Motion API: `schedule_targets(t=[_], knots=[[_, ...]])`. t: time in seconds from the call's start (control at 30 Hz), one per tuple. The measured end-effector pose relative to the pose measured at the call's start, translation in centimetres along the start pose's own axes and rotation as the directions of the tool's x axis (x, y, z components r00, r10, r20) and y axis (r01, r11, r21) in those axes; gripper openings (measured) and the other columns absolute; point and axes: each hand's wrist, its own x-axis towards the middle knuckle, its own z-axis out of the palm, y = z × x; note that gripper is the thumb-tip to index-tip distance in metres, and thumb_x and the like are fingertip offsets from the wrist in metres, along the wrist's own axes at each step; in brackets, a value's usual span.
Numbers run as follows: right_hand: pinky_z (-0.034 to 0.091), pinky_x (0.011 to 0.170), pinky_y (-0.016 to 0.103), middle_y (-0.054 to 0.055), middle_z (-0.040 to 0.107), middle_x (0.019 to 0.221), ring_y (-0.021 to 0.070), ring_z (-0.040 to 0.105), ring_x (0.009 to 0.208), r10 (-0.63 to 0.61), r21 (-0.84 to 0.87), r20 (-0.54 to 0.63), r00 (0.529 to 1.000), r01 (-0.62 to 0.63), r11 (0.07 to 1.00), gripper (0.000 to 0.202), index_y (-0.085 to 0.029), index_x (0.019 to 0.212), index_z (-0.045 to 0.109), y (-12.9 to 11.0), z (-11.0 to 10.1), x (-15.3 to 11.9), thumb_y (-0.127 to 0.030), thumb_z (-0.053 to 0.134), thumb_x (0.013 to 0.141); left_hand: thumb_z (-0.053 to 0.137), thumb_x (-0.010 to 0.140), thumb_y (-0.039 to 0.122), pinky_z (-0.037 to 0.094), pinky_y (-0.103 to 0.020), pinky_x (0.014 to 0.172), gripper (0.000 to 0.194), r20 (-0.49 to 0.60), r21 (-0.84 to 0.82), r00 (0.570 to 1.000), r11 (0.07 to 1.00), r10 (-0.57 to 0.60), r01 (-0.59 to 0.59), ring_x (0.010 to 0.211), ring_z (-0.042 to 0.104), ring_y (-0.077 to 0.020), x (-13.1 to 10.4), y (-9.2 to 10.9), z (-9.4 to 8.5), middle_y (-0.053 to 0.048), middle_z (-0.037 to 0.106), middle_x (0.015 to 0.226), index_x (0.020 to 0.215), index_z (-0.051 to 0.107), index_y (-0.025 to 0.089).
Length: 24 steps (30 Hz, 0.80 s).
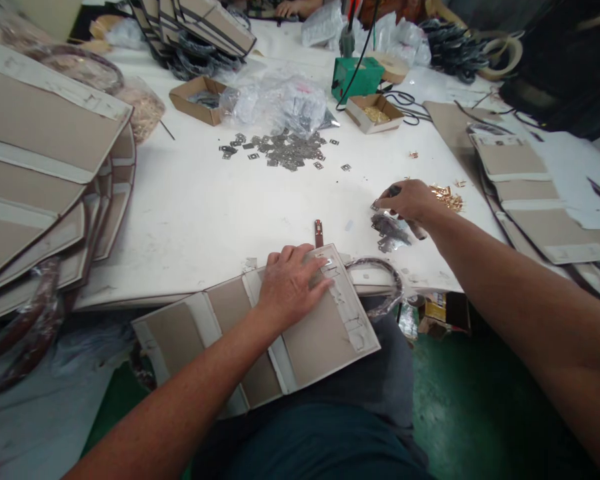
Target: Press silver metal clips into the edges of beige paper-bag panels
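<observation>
My left hand (293, 283) lies with its fingers spread on a beige folded panel (320, 333) at the table's front edge. A brown strap (319, 233) with a small metal piece sticks out beyond the panel, and a wrapped round handle (393, 273) curves from its right side. My right hand (405, 203) is closed at the pile of small metal plates (390, 233). Its fingertips pinch a small metal plate (375, 205), and a dark tool handle (416, 229) shows under the palm. Gold fasteners (447, 197) lie just beyond the right wrist.
More metal plates (290, 150) are scattered mid-table. Behind them stand a cardboard box (197, 100), a green device (357, 77) and a box of gold parts (375, 113). Stacked panels (35, 147) rise at left; others (535, 193) lie right. A person's hand (290, 8) shows at the far edge.
</observation>
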Motion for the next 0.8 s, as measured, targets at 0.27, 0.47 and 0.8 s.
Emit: schedule_targets(t=[0.27,0.47,0.8], knots=[[0.047,0.057,0.027,0.003,0.068,0.068,0.0159,0.062,0.062,-0.228,0.106,0.031,0.973,0.223,0.969,0.016,-0.019,0.097,0.079,-3.3,-3.1,-9.5,-0.026,0.077,0.083,0.081,0.086,0.059,0.042,-0.053,0.101,0.052,0.021,0.005,1.000,1.000,0.000,0.000,0.131,0.052,-0.0334,0.0,0.2,0.3,-0.006,0.060,0.148,0.125,0.069,0.028],[0.050,0.067,0.027,0.000,0.073,0.081,0.0169,0.064,0.073,-0.335,0.250,0.411,0.848,0.248,0.936,0.015,-0.023,0.095,0.078,-1.8,1.7,-18.9,-0.030,0.068,0.086,0.082,0.085,0.058,0.041,-0.052,0.101,0.052,0.001,0.017,1.000,1.000,-0.004,0.004,0.132,0.051,-0.0331,-0.1,0.5,0.5,-0.008,0.061,0.147,0.124,0.067,0.027],[0.049,0.079,0.032,0.003,0.077,0.096,0.0217,0.070,0.086,-0.343,-0.032,0.219,0.914,0.358,0.933,0.016,-0.025,0.095,0.078,-0.7,6.2,-21.7,-0.023,0.064,0.086,0.084,0.083,0.056,0.041,-0.052,0.100,0.052,-0.006,-0.018,1.000,1.000,-0.017,0.017,0.130,0.052,-0.0333,-0.2,0.4,0.5,-0.008,0.063,0.144,0.123,0.068,0.027]])
